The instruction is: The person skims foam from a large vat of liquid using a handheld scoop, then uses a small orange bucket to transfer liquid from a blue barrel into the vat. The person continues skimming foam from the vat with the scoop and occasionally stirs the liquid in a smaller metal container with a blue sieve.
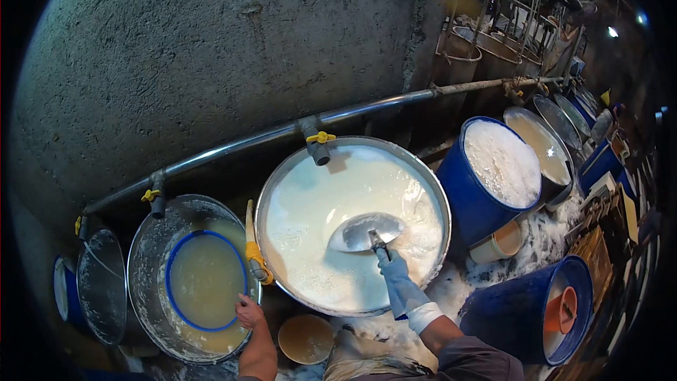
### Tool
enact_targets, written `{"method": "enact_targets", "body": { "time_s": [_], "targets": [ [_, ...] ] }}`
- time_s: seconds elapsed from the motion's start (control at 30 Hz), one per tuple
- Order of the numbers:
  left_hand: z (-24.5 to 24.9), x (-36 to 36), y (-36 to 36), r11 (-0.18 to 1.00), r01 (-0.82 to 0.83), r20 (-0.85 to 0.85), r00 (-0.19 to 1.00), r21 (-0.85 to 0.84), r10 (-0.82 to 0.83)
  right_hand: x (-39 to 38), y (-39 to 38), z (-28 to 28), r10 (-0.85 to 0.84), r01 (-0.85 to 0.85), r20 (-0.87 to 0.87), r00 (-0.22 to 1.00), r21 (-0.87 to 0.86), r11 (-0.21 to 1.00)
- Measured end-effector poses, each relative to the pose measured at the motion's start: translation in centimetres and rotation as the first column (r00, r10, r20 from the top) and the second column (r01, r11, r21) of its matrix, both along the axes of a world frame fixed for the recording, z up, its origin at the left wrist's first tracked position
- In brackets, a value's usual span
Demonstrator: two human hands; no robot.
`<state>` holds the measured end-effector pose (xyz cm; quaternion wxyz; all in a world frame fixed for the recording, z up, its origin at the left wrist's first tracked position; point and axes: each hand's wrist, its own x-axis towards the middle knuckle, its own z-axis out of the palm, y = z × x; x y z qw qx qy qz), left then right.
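Note:
My right hand (396, 276), in a pale blue glove, grips the handle of a wide metal skimmer (361, 231). The shallow bowl of this skimmer lies at the surface of milky liquid with white curds in a large steel vat (271, 187). My bare left hand (249, 312) has its fingers curled at the right edge of a blue-rimmed round vessel (170, 268). That vessel sits inside another steel vat (149, 257), surrounded by cloudy yellowish liquid and holding more of it. What the left fingertips press on is partly hidden.
A steel pipe (384, 101) with yellow-handled valves (321, 137) runs along the concrete wall. To the right stand a blue barrel (462, 197) of white foam and another blue barrel (508, 317) holding an orange container (557, 310). A tan bucket (306, 339) stands between the vats, on a foamy floor.

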<state>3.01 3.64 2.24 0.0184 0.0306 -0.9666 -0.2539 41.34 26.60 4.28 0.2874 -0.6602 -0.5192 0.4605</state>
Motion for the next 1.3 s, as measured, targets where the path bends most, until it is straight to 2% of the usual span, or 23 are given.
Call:
{"method": "enact_targets", "body": {
  "time_s": [0.1,0.2,0.37,0.47,0.5,0.57,0.6,0.67,0.83,0.9,0.97,1.03,1.07,1.1,1.2,1.3],
  "targets": [
    [-0.4,-0.2,-0.2,0.999,0.037,-0.003,0.999,-0.016,-0.037,-1.3,-2.6,-0.4,0.053,-0.053,0.003,0.999,-0.012,0.999],
    [0.2,0.1,-0.1,0.999,0.038,0.003,0.999,-0.008,-0.038,-2.5,-5.4,0.7,0.068,-0.079,-0.112,0.991,-0.098,0.992],
    [-0.3,0.1,-0.1,0.999,0.033,-0.021,0.999,-0.021,-0.034,-3.8,-9.6,1.7,0.084,-0.11,-0.133,0.987,-0.197,0.974],
    [-0.6,0.1,-0.2,0.999,0.038,-0.016,0.999,-0.023,-0.038,-4.0,-11.7,2.5,0.117,-0.178,-0.238,0.964,-0.253,0.951],
    [-0.1,0.3,-0.1,0.999,0.036,-0.014,0.999,-0.019,-0.036,-4.0,-12.3,3.3,0.114,-0.175,-0.241,0.964,-0.252,0.952],
    [-0.3,0.3,0.0,0.999,0.045,-0.037,0.998,-0.022,-0.046,-3.9,-12.9,5.3,0.123,-0.207,-0.24,0.963,-0.369,0.906],
    [-0.4,0.2,-0.1,0.998,0.052,-0.057,0.997,-0.027,-0.054,-4.0,-13.1,5.6,0.083,-0.21,-0.312,0.946,-0.397,0.894],
    [-0.6,0.0,-0.2,0.998,0.05,-0.058,0.997,-0.034,-0.052,-3.2,-13.1,6.1,0.087,-0.236,-0.343,0.935,-0.421,0.876],
    [-0.6,0.0,-0.2,0.998,0.052,-0.044,0.998,-0.024,-0.053,-0.7,-11.6,12.9,0.033,-0.262,-0.444,0.895,-0.464,0.846],
    [-0.9,-0.2,-0.2,0.998,0.041,-0.032,0.999,-0.047,-0.042,0.7,-9.8,14.2,0.107,-0.311,-0.449,0.887,-0.411,0.857],
    [-1.3,-0.3,-0.3,0.998,0.038,-0.055,0.998,-0.047,-0.04,1.7,-7.2,19.0,0.12,-0.286,-0.39,0.913,-0.401,0.871],
    [-1.3,-0.3,-0.1,0.998,0.027,-0.075,0.997,-0.049,-0.031,2.5,-4.7,23.1,0.066,-0.191,-0.425,0.903,-0.259,0.947],
    [-1.1,-0.2,-0.2,0.998,0.029,-0.068,0.997,-0.051,-0.033,2.9,-2.9,23.0,0.075,-0.136,-0.386,0.92,-0.135,0.981],
    [-1.0,-0.1,-0.2,0.998,0.032,-0.062,0.997,-0.055,-0.035,3.4,-0.9,23.0,0.096,-0.095,-0.417,0.904,0.023,0.995],
    [-0.7,0.1,-0.2,0.998,0.039,-0.081,0.996,-0.055,-0.044,3.7,6.9,20.7,0.086,0.064,-0.423,0.902,0.328,0.943],
    [-2.2,-0.7,-0.4,0.996,0.046,-0.081,0.995,-0.075,-0.052,3.4,13.3,18.2,-0.052,0.183,-0.31,0.949,0.411,0.893]
  ]
}}
